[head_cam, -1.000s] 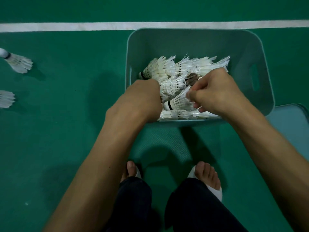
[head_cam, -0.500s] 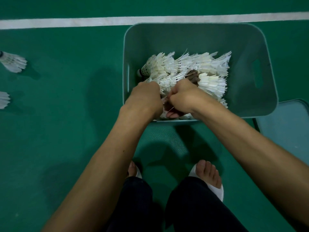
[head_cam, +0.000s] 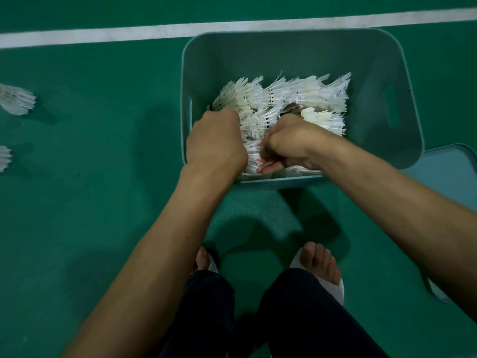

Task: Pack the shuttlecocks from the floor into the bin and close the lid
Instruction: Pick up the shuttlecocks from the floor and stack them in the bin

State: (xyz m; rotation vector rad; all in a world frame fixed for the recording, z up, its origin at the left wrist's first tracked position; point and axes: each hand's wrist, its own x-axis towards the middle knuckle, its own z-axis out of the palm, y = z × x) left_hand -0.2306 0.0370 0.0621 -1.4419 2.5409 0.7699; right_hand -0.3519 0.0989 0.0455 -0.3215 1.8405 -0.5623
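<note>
Reaching into bin (head_cam: 258, 55), left hand (head_cam: 216, 140) knuckles-up, right hand (head_cam: 289, 146) curled among shuttlecocks (head_cam: 296, 94), I cannot tell either grip.

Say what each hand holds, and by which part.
Cannot be told: left hand and right hand are curled among the shuttlecocks in the bin, grips hidden.

far end of bin (head_cam: 284, 55) open, shuttlecock pile (head_cam: 304, 94), left hand (head_cam: 216, 140) and right hand (head_cam: 291, 140) crowd near half
</note>
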